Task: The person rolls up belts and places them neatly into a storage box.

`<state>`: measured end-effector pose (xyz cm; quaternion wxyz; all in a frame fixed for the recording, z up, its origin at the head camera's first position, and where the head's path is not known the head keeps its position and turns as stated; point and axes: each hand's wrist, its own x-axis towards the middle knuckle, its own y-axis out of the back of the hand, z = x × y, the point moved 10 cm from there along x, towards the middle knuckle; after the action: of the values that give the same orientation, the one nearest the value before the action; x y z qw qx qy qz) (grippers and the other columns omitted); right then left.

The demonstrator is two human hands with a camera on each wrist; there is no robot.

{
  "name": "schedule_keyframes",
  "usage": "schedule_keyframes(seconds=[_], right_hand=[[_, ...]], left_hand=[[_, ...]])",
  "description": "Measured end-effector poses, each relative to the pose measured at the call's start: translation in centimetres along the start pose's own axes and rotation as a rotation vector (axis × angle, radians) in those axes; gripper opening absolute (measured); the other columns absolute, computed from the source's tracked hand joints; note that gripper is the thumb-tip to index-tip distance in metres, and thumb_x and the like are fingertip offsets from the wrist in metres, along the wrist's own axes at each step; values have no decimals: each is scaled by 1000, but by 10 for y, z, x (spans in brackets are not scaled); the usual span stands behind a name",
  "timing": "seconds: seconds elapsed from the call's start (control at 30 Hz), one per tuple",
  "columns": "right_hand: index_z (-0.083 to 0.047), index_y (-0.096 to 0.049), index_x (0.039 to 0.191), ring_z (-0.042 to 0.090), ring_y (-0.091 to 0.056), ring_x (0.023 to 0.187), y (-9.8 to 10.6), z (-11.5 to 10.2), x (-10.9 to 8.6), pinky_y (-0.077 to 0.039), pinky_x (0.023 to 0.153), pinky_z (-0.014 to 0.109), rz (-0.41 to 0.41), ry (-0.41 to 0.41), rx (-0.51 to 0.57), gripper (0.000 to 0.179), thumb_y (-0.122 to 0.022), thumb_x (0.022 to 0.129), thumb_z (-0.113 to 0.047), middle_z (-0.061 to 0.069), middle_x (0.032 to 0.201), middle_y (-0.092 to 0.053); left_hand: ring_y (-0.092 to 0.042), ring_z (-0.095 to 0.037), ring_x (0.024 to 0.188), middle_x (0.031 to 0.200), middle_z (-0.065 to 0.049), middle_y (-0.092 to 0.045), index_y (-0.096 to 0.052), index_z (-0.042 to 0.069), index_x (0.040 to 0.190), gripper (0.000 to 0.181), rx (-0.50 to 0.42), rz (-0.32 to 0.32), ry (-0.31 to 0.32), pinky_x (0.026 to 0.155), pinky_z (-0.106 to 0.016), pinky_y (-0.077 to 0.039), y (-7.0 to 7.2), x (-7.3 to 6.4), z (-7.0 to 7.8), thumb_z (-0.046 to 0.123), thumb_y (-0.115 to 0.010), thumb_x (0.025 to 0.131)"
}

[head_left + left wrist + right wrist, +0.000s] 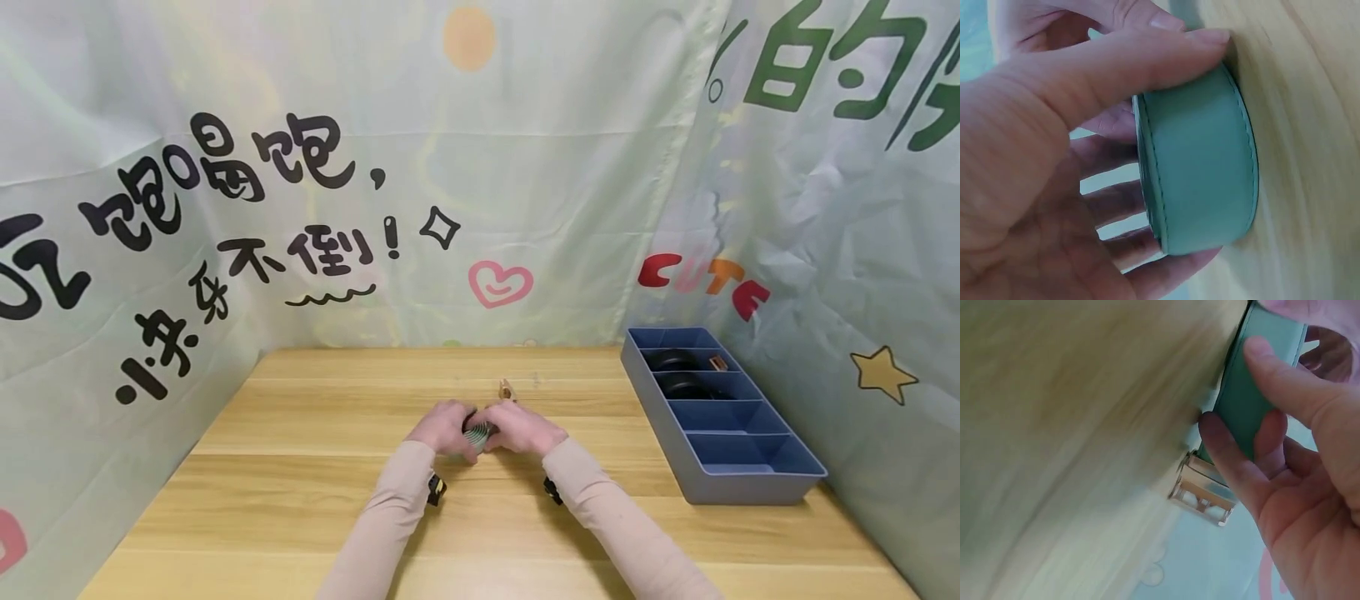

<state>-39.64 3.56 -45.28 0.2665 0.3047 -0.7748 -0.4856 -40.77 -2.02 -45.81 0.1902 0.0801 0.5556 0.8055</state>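
Note:
A green belt (476, 436) is rolled into a coil standing on its edge on the wooden table. My left hand (444, 429) holds the coil, its thumb across the outer band and its fingers around the far side. Stitching runs along both edges of the belt (1200, 162) in the left wrist view. From the other side my right hand (521, 427) grips the belt, its thumb and fingers on the strap close to the buckle end. The gold metal buckle (1204, 490) sticks out past the right fingers, pointing away from me.
A blue-grey organizer box (735, 490) with several compartments stands on the right of the table (300, 500). Two of its compartments hold black coiled things (673, 360), one with a gold-coloured piece beside it. Printed fabric (570, 208) hangs behind and at both sides.

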Motion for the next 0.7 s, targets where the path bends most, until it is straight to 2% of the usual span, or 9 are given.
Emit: schedule_keyframes(seconds=[0.07, 0.2, 0.3, 0.43, 0.53, 0.57, 0.63, 0.7], right_hand=[[-7, -70, 115, 17, -66, 99, 0, -1, 1, -53, 89, 29, 4, 3, 9, 40, -80, 77, -7, 6, 111, -72], [-8, -72, 112, 16, -67, 98, 0, -1, 3, -53, 87, 28, 17, -8, 4, 37, -80, 76, -11, 4, 110, -73], [-11, -71, 114, 24, -61, 114, 1, 4, 1, -51, 96, 37, 21, -38, -7, 38, -80, 77, -17, 8, 122, -67], [-14, -72, 111, 37, -42, 136, 0, 8, 0, -42, 106, 49, 31, -58, 15, 38, -80, 76, -25, 20, 145, -46], [-15, -73, 109, 42, -29, 143, -1, 11, 0, -41, 106, 53, 31, -82, 39, 36, -80, 75, -26, 28, 155, -28], [-15, -74, 109, 43, -27, 144, -1, 11, 0, -40, 107, 54, 28, -92, 43, 36, -80, 75, -26, 29, 155, -27], [-15, -73, 110, 44, -23, 146, -1, 14, 1, -37, 108, 55, 16, -119, 45, 37, -80, 76, -26, 26, 153, -34], [-14, -73, 110, 43, -23, 146, -1, 15, 2, -34, 110, 55, 7, -130, 43, 38, -81, 75, -25, 22, 149, -43]], left_hand=[[-56, -19, 84, 93, -5, -63, -64, 9, 97, 48, -15, 6, 9, 78, -35, -50, 1, -1, 0, 27, -92, 62], [-56, -19, 79, 88, -5, -65, -65, 6, 89, 51, -7, 44, 74, 75, -35, -50, 4, -4, -4, 40, -91, 62], [-56, -20, 81, 90, -6, -65, -65, 7, 91, 50, -4, 44, 95, 77, -36, -50, 5, -3, -5, 40, -91, 64], [-58, -23, 90, 99, -8, -64, -63, 5, 102, 54, -36, 14, 82, 83, -39, -51, 3, 0, -7, 31, -91, 64], [-61, -27, 99, 109, -13, -65, -57, -1, 121, 75, -54, 13, 79, 89, -41, -52, 2, 2, -10, 32, -92, 63], [-62, -28, 102, 112, -16, -65, -52, -4, 128, 85, -61, 17, 85, 91, -42, -51, 1, 3, -12, 33, -93, 62], [-61, -33, 109, 120, -24, -62, -38, -9, 140, 107, -75, 38, 100, 93, -43, -51, 2, 2, -15, 35, -94, 60], [-57, -38, 119, 133, -32, -52, -20, -9, 149, 126, -96, 53, 119, 97, -46, -49, 3, 1, -18, 36, -95, 59]])
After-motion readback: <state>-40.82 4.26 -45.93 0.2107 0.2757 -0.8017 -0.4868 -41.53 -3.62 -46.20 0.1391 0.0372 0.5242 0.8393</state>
